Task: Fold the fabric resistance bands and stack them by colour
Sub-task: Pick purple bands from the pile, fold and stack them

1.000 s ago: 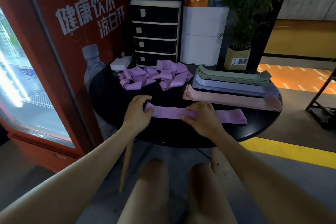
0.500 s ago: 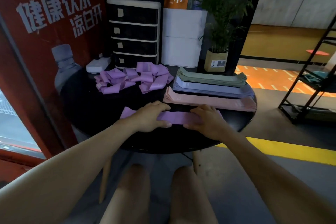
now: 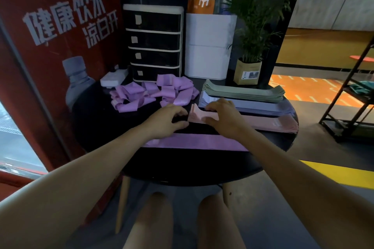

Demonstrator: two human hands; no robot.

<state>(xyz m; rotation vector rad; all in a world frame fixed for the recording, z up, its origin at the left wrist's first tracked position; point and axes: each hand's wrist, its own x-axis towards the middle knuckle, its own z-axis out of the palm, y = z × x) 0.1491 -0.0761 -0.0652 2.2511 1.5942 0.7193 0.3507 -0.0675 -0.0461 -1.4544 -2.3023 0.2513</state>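
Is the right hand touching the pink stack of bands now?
Touching. In the head view, the right hand rests on the left end of the pink stack, its fingers lying on the fabric with no gap visible.

Flat band (image 3: 194, 142) lies nearest on bench (image 3: 182, 170). Behind it, right: three stacks (image 3: 263, 107) side by side, front to back. Behind, left: loose band heap (image 3: 153, 93). Drawer unit (image 3: 153, 44) at rear, potted plant (image 3: 250, 46) to its right.
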